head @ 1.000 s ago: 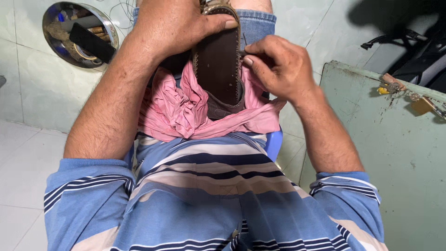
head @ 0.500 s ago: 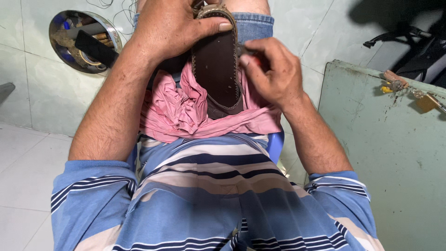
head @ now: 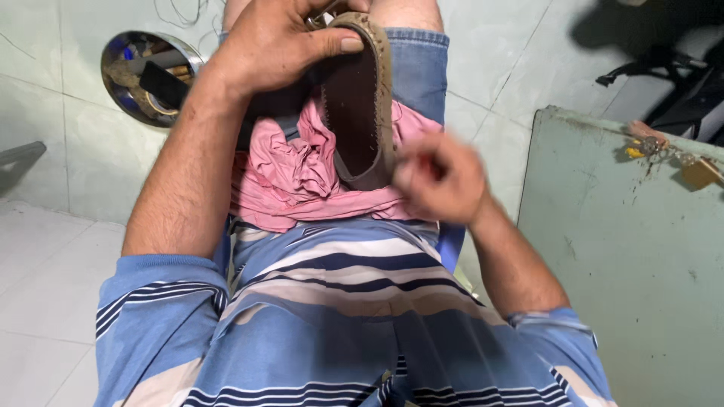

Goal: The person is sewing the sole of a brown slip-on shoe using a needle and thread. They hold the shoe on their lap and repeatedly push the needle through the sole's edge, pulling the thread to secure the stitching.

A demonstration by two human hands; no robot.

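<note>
My left hand (head: 275, 45) grips the top of a brown shoe sole (head: 360, 98), thumb pressed across its upper edge, holding it upright over my lap. The sole's lower end rests on a crumpled pink cloth (head: 294, 173) spread on my thighs. My right hand (head: 441, 177) is blurred, just right of the sole's lower end, fingers pinched together; what they pinch is too small and blurred to see. Denim shorts (head: 415, 68) show behind the sole.
A round metal bowl (head: 143, 71) with tools and scraps sits on the tiled floor at upper left. A worn green metal surface (head: 626, 256) stands at right, with keys and small bits (head: 671, 154) on its top edge. Dark objects lie at upper right.
My right hand has pulled away from the sole's right edge, down and to the right, and is now blurred. The left hand keeps its grip on the sole.
</note>
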